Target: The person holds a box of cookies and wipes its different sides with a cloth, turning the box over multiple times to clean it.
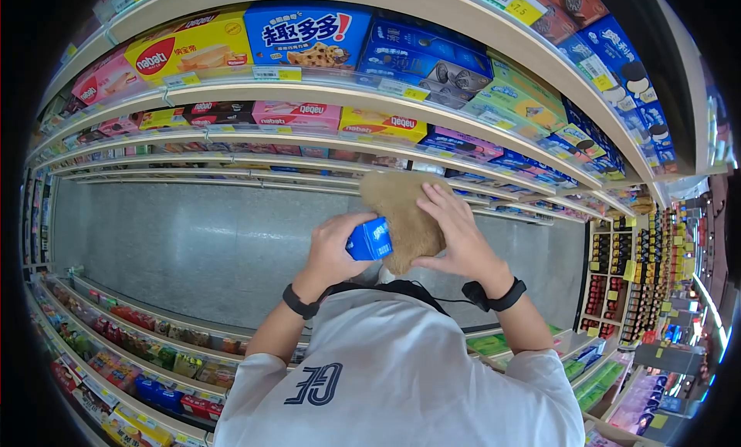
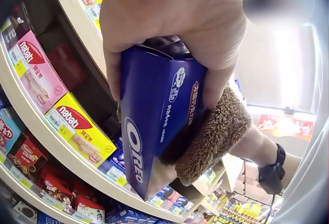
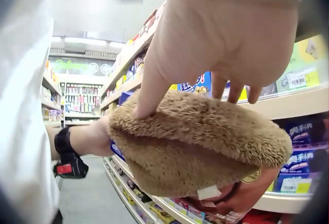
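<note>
The left hand point(image 1: 330, 250) grips a blue Oreo box point(image 1: 370, 240), thumb on one side and fingers on the other. From close up, the left wrist view shows the hand point(image 2: 175, 8) over the end of the box point(image 2: 149, 90). Beside the box is a brown furry item point(image 1: 397, 208), which the right hand point(image 1: 461, 235) holds with its thumb and spread fingers. In the right wrist view the thumb of the right hand point(image 3: 226, 39) presses into the fur of the item point(image 3: 205, 131), which has a long fold. Its far fingertips are partly hidden there.
Shelves of boxed biscuits point(image 1: 309, 37) curve across the front, with yellow and pink wafer boxes point(image 1: 382, 124) on a lower level. Grey floor point(image 1: 193, 231) lies between these and shelves of packets point(image 1: 154, 350) behind. A reddish-brown package point(image 3: 241, 195) shows below the furry item.
</note>
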Demonstrator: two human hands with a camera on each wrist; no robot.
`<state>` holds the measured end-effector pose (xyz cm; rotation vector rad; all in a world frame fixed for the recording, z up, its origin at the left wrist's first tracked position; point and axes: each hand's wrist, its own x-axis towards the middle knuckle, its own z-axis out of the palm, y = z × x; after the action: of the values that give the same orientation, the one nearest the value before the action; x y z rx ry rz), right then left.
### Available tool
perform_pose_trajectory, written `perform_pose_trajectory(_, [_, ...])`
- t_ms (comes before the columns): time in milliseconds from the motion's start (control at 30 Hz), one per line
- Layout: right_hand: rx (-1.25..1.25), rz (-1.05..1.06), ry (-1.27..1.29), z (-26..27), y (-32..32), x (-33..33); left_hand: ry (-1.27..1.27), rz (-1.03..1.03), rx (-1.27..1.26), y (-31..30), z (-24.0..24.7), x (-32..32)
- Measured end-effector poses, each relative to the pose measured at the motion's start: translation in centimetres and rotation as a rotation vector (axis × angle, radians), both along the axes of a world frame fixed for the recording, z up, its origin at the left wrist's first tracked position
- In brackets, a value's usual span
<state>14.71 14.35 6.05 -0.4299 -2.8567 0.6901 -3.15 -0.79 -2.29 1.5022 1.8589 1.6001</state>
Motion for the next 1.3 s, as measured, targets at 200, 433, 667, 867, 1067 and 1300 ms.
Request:
perform_pose_trajectory(200, [0.197,0.073,0.082,-1.0,0.6,-2.0,0.021,-0.114,0.093,1.4,0.9,0.1])
perform_pose_trajectory(433, [0.310,0.060,0.213,-1.5,1.1,0.3,0.105,-0.204,0.093,3.3,1.6,1.5])
perform_pose_trajectory(667, [0.266,0.013,0.281,-1.4,3.4,6.0,0.196,-0.288,0.081,6.3,2.7,5.9])
perform_pose_trajectory(867, [0.288,-0.048,0.303,-1.6,5.7,9.9,0.328,-0.264,-0.012,7.9,4.4,10.0])
perform_pose_trajectory(1067, [0.259,-0.066,0.332,-1.2,6.6,12.4,0.357,-0.196,0.095,9.7,3.0,12.3])
perform_pose_trajectory(1300, [0.337,-0.055,0.439,-0.2,7.7,15.0,0.247,-0.173,0.312,10.8,3.0,13.6])
